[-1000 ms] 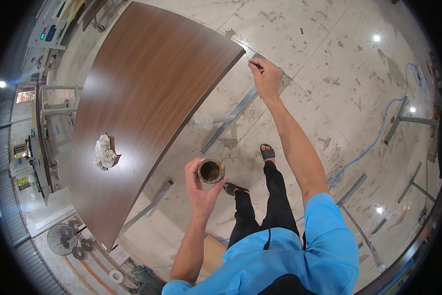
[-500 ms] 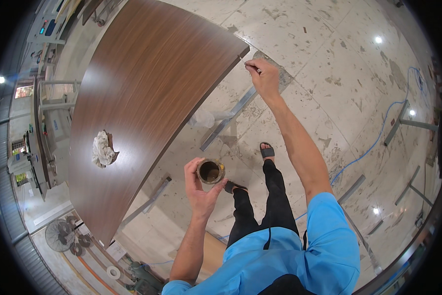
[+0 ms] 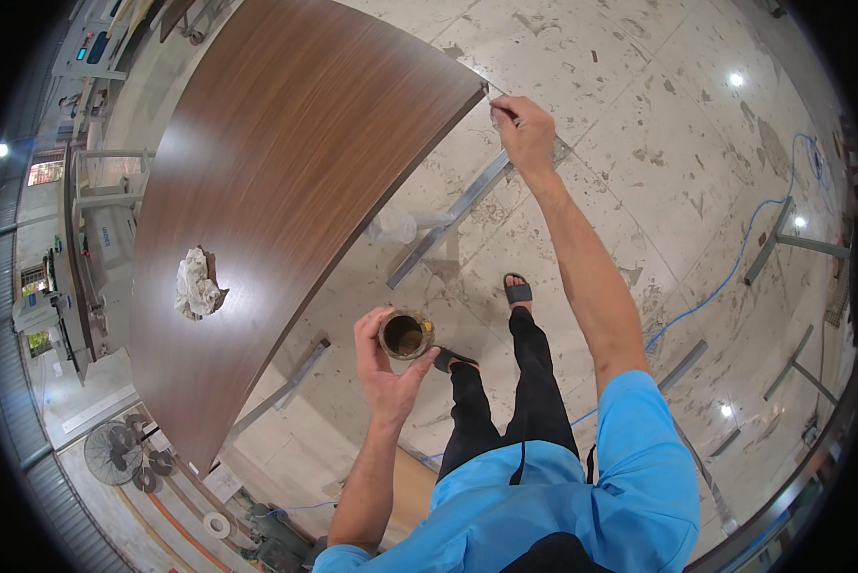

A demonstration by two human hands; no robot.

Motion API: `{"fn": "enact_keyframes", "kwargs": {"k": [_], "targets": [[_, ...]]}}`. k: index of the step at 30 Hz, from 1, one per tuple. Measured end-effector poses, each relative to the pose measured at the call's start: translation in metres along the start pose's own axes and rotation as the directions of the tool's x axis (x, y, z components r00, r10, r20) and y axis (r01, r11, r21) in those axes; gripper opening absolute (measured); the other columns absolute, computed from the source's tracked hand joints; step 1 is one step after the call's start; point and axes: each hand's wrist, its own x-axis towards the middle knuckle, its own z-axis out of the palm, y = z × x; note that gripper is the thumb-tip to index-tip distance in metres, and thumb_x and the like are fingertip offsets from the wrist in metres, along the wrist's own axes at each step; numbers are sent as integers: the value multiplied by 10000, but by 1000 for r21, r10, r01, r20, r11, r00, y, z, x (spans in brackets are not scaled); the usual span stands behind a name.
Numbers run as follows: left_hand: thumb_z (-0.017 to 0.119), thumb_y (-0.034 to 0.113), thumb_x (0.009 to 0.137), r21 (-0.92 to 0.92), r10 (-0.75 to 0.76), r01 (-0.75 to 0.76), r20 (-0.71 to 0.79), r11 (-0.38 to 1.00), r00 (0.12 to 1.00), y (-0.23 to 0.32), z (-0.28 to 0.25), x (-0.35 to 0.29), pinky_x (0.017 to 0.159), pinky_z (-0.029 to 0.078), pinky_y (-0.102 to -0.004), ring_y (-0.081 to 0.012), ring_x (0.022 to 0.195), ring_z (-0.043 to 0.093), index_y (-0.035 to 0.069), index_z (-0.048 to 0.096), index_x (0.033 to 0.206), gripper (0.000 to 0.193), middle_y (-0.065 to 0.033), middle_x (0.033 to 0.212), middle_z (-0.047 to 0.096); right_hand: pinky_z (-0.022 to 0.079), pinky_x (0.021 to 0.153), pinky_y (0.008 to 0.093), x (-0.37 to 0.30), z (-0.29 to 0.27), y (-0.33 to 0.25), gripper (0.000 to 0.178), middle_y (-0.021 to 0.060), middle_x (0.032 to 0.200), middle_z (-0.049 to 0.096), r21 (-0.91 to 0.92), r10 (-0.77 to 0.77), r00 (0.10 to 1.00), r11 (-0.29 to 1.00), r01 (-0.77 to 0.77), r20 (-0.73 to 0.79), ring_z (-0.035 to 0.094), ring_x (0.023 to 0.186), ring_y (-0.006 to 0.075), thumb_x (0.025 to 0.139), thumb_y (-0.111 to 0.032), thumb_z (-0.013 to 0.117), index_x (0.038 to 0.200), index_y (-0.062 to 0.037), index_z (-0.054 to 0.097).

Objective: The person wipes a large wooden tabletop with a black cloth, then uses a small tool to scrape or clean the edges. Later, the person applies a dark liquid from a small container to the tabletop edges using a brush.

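My left hand (image 3: 386, 368) is wrapped round a small round jar (image 3: 407, 334), stained at the rim, with some brownish liquid at its bottom. It is held apart from the long edge of a large dark-brown wood-grain board (image 3: 286, 143). At the board's far right corner, my right hand (image 3: 525, 127) pinches a thin stick-like tool (image 3: 489, 93). Its tip is at or very near the corner edge; whether it touches is too small to tell. A crumpled whitish rag (image 3: 200, 284) lies on the board's left part.
Metal legs (image 3: 458, 215) stand under the board beside a clear plastic piece (image 3: 393, 226). A blue hose (image 3: 716, 310) runs over the stained floor at right, near more metal stands (image 3: 773, 239). A fan (image 3: 114, 452) and machines are at left.
My right hand has moved slightly right and up, bringing the thin tool from the long edge round to the board's corner. My left hand and the jar have barely shifted.
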Motion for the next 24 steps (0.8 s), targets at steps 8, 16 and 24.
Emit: {"fn": "enact_keyframes", "kwargs": {"k": [8, 16, 24], "targets": [[922, -8, 722, 9, 8, -8, -24, 1000, 1000, 3, -6, -5, 1112, 450, -354, -215, 1273, 526, 39, 507, 1380, 779, -92, 1365, 468, 543, 724, 405, -33, 10, -18, 91, 118, 865, 695, 21, -91, 984, 996, 88, 155, 685, 817, 326, 871, -71, 717, 953, -83, 756], [921, 2, 724, -37, 37, -38, -52, 999, 998, 2, -13, -12, 1108, 453, -360, -214, 1269, 527, 39, 505, 1380, 778, -95, 1362, 466, 542, 734, 419, -80, 30, -57, 91, 125, 869, 679, -2, -211, 928, 975, 223, 306, 674, 870, 330, 858, -53, 709, 935, -77, 752], [927, 27, 729, -23, 19, -21, -88, 1000, 996, 1, -31, -25, 1108, 451, -360, -216, 1272, 524, 34, 503, 1382, 779, -94, 1373, 456, 546, 755, 421, -82, 36, -58, 69, 118, 869, 683, 37, -12, 995, 999, 8, 98, 673, 872, 336, 849, -45, 706, 910, -71, 726]]}}
